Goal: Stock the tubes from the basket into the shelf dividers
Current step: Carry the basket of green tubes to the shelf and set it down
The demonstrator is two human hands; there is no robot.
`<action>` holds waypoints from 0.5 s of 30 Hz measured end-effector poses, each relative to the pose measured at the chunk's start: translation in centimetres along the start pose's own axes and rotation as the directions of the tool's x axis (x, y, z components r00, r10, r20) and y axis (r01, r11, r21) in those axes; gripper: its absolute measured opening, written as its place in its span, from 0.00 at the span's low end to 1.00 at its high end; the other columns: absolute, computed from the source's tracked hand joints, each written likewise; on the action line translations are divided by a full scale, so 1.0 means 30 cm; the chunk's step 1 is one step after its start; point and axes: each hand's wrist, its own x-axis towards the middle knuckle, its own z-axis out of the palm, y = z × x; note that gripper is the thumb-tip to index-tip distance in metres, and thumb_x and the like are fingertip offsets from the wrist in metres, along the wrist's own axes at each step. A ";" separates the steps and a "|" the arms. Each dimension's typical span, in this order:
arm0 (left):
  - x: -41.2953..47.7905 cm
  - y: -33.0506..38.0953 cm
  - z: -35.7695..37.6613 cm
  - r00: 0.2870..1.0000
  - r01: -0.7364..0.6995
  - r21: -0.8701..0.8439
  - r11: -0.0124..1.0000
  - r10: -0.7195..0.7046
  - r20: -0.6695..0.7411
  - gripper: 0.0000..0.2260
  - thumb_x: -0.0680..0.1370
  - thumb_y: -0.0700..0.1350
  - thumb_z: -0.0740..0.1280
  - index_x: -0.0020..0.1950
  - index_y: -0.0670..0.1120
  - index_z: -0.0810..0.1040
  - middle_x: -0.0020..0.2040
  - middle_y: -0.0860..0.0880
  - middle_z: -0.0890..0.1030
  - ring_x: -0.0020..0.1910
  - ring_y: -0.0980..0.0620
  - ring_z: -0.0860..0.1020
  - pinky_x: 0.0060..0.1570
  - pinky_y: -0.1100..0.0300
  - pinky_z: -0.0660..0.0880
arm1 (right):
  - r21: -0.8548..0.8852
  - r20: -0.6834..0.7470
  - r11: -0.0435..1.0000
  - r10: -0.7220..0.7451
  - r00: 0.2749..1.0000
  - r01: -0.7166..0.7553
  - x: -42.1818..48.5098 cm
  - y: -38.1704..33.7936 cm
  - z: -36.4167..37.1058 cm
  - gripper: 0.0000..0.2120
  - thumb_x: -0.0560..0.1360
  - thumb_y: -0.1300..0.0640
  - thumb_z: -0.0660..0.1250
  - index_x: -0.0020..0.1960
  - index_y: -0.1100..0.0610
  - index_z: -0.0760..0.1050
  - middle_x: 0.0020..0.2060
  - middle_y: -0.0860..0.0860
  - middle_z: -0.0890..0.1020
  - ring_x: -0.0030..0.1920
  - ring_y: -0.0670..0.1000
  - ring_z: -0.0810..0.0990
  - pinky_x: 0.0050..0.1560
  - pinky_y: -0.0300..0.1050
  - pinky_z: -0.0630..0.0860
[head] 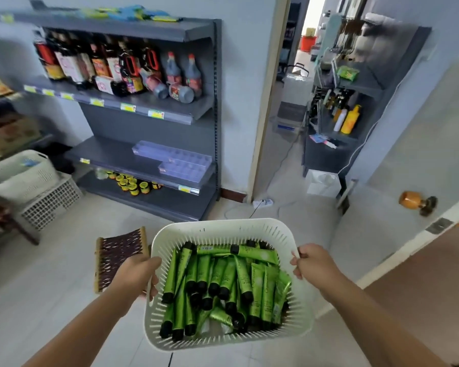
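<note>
Green tubes (223,284) with black caps lie heaped loose in a white slotted basket (223,226), carried above the tiled floor. The left hand (137,274) grips its left rim and the right hand (313,263) curls round its right rim. A tilt could spill the heap, and the floor cable (239,207) ahead could catch a foot. The clear shelf dividers (175,160) sit well apart on a low grey shelf (112,152); their compartments are hard to make out.
</note>
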 end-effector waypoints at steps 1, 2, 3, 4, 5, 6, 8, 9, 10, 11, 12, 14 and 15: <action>0.025 0.014 -0.003 1.000 0.006 -0.017 1.000 -0.006 -0.017 0.09 0.80 0.40 0.65 0.47 0.34 0.76 0.32 0.39 0.77 0.25 0.43 0.76 0.18 0.62 0.66 | -0.001 0.012 1.000 -0.013 1.000 0.013 0.052 -0.035 0.007 0.03 0.73 0.68 0.66 0.44 0.69 0.76 0.44 0.65 0.82 0.34 0.55 0.80 0.36 0.50 0.74; 0.051 0.028 -0.002 0.999 0.014 -0.037 0.999 -0.015 -0.035 0.09 0.80 0.41 0.65 0.46 0.34 0.76 0.31 0.39 0.77 0.26 0.43 0.76 0.19 0.61 0.66 | -0.012 0.028 1.000 -0.026 0.999 0.026 0.106 -0.066 0.010 0.02 0.73 0.68 0.67 0.44 0.68 0.76 0.45 0.66 0.82 0.34 0.55 0.80 0.36 0.50 0.74; 0.077 0.044 0.001 0.998 0.024 -0.060 0.998 -0.027 -0.051 0.09 0.80 0.41 0.65 0.46 0.34 0.75 0.31 0.39 0.78 0.26 0.42 0.77 0.21 0.60 0.67 | -0.028 0.045 0.999 -0.039 0.998 0.040 0.160 -0.101 0.012 0.02 0.74 0.68 0.67 0.44 0.67 0.76 0.44 0.65 0.82 0.35 0.55 0.80 0.36 0.49 0.75; 0.095 0.059 0.004 0.997 0.035 -0.072 0.997 -0.040 -0.063 0.10 0.79 0.42 0.65 0.47 0.34 0.75 0.31 0.39 0.78 0.27 0.42 0.77 0.23 0.58 0.69 | -0.042 0.061 0.998 -0.052 0.997 0.054 0.204 -0.132 0.015 0.01 0.74 0.68 0.67 0.43 0.67 0.76 0.43 0.64 0.81 0.35 0.54 0.80 0.35 0.46 0.75; 0.122 0.075 0.010 0.995 0.049 -0.085 0.995 -0.056 -0.083 0.10 0.79 0.42 0.65 0.47 0.34 0.75 0.31 0.40 0.78 0.27 0.41 0.78 0.25 0.57 0.70 | -0.055 0.082 0.996 -0.070 0.994 0.075 0.261 -0.165 0.016 0.02 0.75 0.69 0.67 0.44 0.68 0.76 0.42 0.63 0.80 0.34 0.54 0.79 0.34 0.44 0.75; 0.149 0.092 0.017 0.991 0.063 -0.099 0.993 -0.074 -0.113 0.10 0.79 0.42 0.65 0.47 0.34 0.75 0.31 0.40 0.78 0.27 0.41 0.78 0.26 0.56 0.71 | -0.061 0.105 0.994 -0.088 0.991 0.094 0.317 -0.195 0.018 0.02 0.75 0.69 0.66 0.45 0.68 0.76 0.42 0.62 0.80 0.34 0.53 0.79 0.34 0.43 0.75; 0.200 0.139 0.042 0.976 0.085 -0.128 0.988 -0.108 -0.190 0.12 0.78 0.42 0.65 0.47 0.32 0.77 0.30 0.41 0.78 0.26 0.42 0.77 0.27 0.56 0.72 | -0.063 0.158 0.989 -0.120 0.980 0.132 0.433 -0.253 0.016 0.02 0.75 0.68 0.65 0.46 0.67 0.76 0.43 0.60 0.81 0.35 0.52 0.79 0.36 0.44 0.76; 0.215 0.161 0.054 0.968 0.086 -0.136 0.987 -0.115 -0.223 0.13 0.78 0.42 0.65 0.47 0.31 0.77 0.30 0.41 0.78 0.26 0.43 0.77 0.28 0.55 0.72 | -0.063 0.175 0.987 -0.134 0.975 0.147 0.478 -0.278 0.014 0.03 0.75 0.68 0.65 0.46 0.68 0.77 0.43 0.59 0.81 0.35 0.52 0.79 0.37 0.46 0.76; 0.234 0.188 0.072 0.960 0.085 -0.150 0.985 -0.121 -0.253 0.13 0.78 0.42 0.65 0.47 0.30 0.77 0.30 0.41 0.77 0.25 0.43 0.76 0.29 0.55 0.72 | -0.070 0.198 0.984 -0.145 0.969 0.162 0.535 -0.304 0.007 0.04 0.75 0.68 0.64 0.47 0.69 0.76 0.42 0.57 0.81 0.35 0.52 0.80 0.38 0.46 0.76; 0.251 0.215 0.092 0.951 0.083 -0.167 0.982 -0.129 -0.282 0.13 0.79 0.42 0.65 0.48 0.30 0.77 0.30 0.41 0.77 0.25 0.44 0.76 0.30 0.54 0.72 | -0.085 0.220 0.980 -0.160 0.962 0.182 0.587 -0.327 -0.004 0.05 0.75 0.68 0.64 0.48 0.70 0.75 0.40 0.57 0.80 0.35 0.52 0.80 0.38 0.46 0.76; 0.264 0.243 0.112 0.942 0.078 -0.177 0.981 -0.131 -0.310 0.13 0.79 0.42 0.65 0.48 0.30 0.77 0.30 0.41 0.77 0.25 0.45 0.76 0.31 0.54 0.72 | -0.102 0.247 0.972 -0.179 0.952 0.209 0.634 -0.354 -0.018 0.06 0.75 0.67 0.64 0.49 0.71 0.75 0.39 0.57 0.80 0.35 0.52 0.80 0.38 0.46 0.76; 0.285 0.290 0.145 0.924 0.069 -0.190 0.979 -0.135 -0.357 0.14 0.79 0.43 0.65 0.47 0.29 0.77 0.29 0.41 0.77 0.25 0.45 0.76 0.32 0.51 0.74 | -0.123 0.294 0.955 -0.224 0.929 0.270 0.714 -0.413 -0.042 0.07 0.74 0.68 0.64 0.49 0.71 0.75 0.39 0.60 0.82 0.37 0.54 0.84 0.38 0.45 0.76; 0.299 0.311 0.159 0.916 0.066 -0.208 0.976 -0.142 -0.375 0.15 0.79 0.43 0.65 0.47 0.29 0.77 0.30 0.40 0.77 0.25 0.44 0.76 0.33 0.50 0.75 | -0.131 0.306 0.944 -0.252 0.918 0.303 0.753 -0.449 -0.051 0.08 0.72 0.68 0.64 0.50 0.70 0.76 0.42 0.62 0.84 0.41 0.56 0.85 0.38 0.45 0.76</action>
